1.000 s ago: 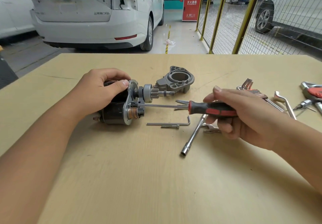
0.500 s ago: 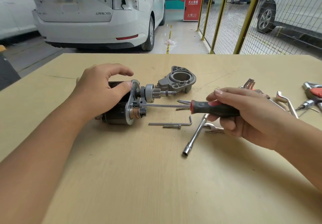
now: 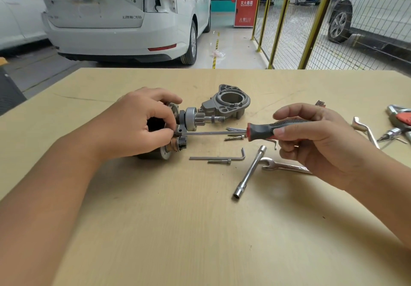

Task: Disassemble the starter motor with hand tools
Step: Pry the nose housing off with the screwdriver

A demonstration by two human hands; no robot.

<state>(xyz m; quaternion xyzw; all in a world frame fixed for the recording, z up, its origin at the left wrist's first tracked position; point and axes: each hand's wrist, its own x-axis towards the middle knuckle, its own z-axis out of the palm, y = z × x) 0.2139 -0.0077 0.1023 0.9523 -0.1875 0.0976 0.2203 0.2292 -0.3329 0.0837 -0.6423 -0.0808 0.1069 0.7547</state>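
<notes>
The starter motor (image 3: 175,145) lies on its side on the wooden table (image 3: 178,230), its pinion gear and shaft (image 3: 195,120) pointing right. My left hand (image 3: 135,127) grips the motor's black body from above, thumb and fingers pinched at the flange where the screwdriver tip meets it. My right hand (image 3: 311,138) holds a red-and-black screwdriver (image 3: 266,130) level, its shaft reaching left to the flange. The removed grey nose housing (image 3: 229,104) rests just behind the pinion.
Loose tools lie right of the motor: a hex key (image 3: 222,157) with a long bolt, an L-shaped socket wrench (image 3: 250,171), an open-end spanner (image 3: 282,165), small bits (image 3: 233,137), pliers and more wrenches (image 3: 398,121) at the far right. A white car (image 3: 124,16) and a mesh fence (image 3: 311,20) stand beyond the table.
My left hand has slid right over the motor and its fingers have closed down around the screwdriver tip at the flange. The right hand keeps the screwdriver in nearly the same place.
</notes>
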